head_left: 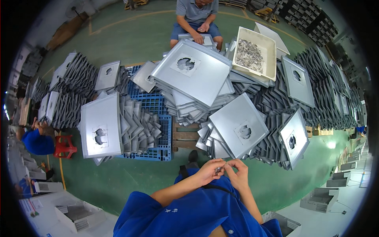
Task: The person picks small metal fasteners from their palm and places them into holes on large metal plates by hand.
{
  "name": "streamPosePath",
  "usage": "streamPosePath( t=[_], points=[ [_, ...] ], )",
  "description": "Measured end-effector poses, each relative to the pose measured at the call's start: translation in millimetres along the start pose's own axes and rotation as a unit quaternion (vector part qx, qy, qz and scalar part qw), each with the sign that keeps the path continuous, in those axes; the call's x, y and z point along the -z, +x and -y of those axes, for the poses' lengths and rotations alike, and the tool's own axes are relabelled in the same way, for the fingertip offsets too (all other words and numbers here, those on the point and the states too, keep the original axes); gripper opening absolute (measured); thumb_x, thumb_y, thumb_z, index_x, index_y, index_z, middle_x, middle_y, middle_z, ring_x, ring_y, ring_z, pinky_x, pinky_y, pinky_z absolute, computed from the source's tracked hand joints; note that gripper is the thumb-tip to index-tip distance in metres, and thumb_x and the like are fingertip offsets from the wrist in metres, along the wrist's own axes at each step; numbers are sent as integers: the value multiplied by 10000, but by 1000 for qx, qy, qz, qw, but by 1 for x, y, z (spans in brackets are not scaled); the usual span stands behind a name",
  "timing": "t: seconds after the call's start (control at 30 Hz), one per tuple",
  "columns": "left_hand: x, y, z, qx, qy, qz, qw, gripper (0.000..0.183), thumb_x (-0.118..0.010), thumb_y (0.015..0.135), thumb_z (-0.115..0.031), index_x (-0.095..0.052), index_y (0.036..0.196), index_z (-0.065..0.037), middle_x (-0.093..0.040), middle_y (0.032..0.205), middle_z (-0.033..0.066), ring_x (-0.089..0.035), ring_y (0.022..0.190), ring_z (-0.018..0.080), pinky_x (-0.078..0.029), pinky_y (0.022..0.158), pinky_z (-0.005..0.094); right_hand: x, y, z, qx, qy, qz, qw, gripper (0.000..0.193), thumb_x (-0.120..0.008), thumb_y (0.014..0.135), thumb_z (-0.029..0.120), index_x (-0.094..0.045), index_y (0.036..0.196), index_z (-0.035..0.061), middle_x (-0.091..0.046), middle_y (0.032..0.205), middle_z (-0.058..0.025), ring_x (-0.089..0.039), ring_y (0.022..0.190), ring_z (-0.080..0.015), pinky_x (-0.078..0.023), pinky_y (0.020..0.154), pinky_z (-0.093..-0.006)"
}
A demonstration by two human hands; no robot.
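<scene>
My left hand (207, 173) is curled in front of my body around a few small grey pieces (218, 170), which look like metal clips or fasteners. My right hand (238, 173) is brought up against it, thumb and fingertips pinched together. Whatever those fingertips hold is too small to make out. Just ahead of my hands lies a grey sheet-metal panel (227, 122) with a ragged-looking hole, on top of a stack. Farther off, a larger panel (209, 71) tops another stack.
A cream plastic bin (269, 49) of small metal pieces (248, 55) rests on panels at the back right. Panel stacks stand on a blue pallet (165, 152) and around it. A co-worker (197, 15) sits opposite, hands over a panel. Left is a red stool (65, 146).
</scene>
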State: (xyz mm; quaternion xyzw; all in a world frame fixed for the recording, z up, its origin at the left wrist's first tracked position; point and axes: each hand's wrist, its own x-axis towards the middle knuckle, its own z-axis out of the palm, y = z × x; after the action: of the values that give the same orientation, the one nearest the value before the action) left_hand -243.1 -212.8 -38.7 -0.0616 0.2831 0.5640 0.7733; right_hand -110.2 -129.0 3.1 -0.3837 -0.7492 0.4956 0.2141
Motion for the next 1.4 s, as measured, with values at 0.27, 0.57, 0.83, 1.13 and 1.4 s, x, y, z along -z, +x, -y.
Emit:
streamPosePath(
  t=[0.27,0.57,0.83,1.13,1.4],
  points=[
    [4,23,1,-90,-68,-87,990,170,-535,900,-230,-569,830,-78,-542,727,27,-480,602,135,-356,488,242,37,32,-42,3,15,-6,1000,127,-665,823,121,-649,869,3,-649,786,-107,-632,715,-185,-494,656,-300],
    [-35,76,25,-113,-137,-111,978,184,-494,942,-215,-543,860,-57,-497,736,50,-465,630,152,-362,487,252,200,41,-166,-110,47,-243,963,89,-647,837,87,-659,870,5,-627,774,-23,-552,674,-81,-456,625,-240],
    [-95,121,51,-56,-100,-149,982,205,-500,943,-217,-556,825,-58,-515,735,50,-466,642,153,-369,515,257,315,41,-293,-158,49,-421,892,168,-656,847,127,-655,923,-23,-583,701,13,-488,636,-58,-404,577,-224],
    [-113,134,68,-81,-84,-176,977,205,-496,946,-218,-558,835,-57,-509,729,51,-470,640,157,-363,511,258,317,78,-334,-147,6,-343,928,150,-659,821,101,-674,944,18,-666,790,-68,-606,692,-133,-489,664,-283],
    [-121,138,78,-102,-92,-185,973,197,-506,942,-215,-558,839,-55,-519,734,62,-471,638,157,-360,508,261,315,77,-333,-103,-66,-348,929,125,-667,802,111,-680,912,53,-654,807,-74,-617,661,-184,-493,650,-310]
  ],
)
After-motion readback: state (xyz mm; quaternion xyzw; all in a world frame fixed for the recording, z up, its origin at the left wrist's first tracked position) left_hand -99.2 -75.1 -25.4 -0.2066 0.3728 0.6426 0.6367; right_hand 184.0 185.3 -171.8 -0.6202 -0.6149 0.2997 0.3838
